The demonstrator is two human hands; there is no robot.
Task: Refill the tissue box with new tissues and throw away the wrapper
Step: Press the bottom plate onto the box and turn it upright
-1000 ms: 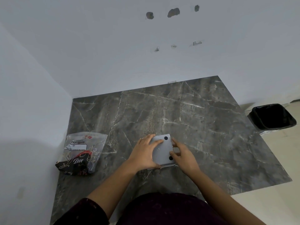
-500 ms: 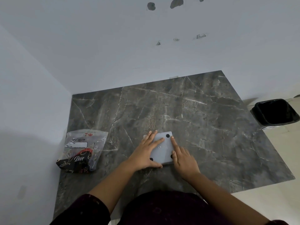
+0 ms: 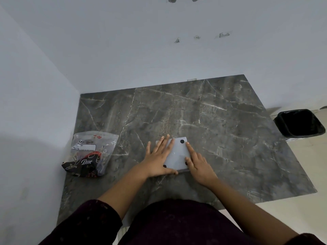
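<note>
A pale grey tissue box [image 3: 178, 154] lies upside down on the dark marble table [image 3: 221, 131], its flat underside with black round feet facing up. My left hand [image 3: 159, 159] lies flat on the left half of that underside, fingers spread. My right hand [image 3: 197, 163] rests against the box's right edge, index finger stretched along it. A plastic tissue pack [image 3: 89, 154] with a dark "Dove" print lies at the table's left edge, apart from both hands.
A black bin [image 3: 299, 123] stands on the pale floor beyond the table's right edge. White walls close in the table at the back and left. The table's near edge is against my body.
The box's underside has settled flat and my left hand has spread out over it. My right index finger has slid along the box's right edge.
</note>
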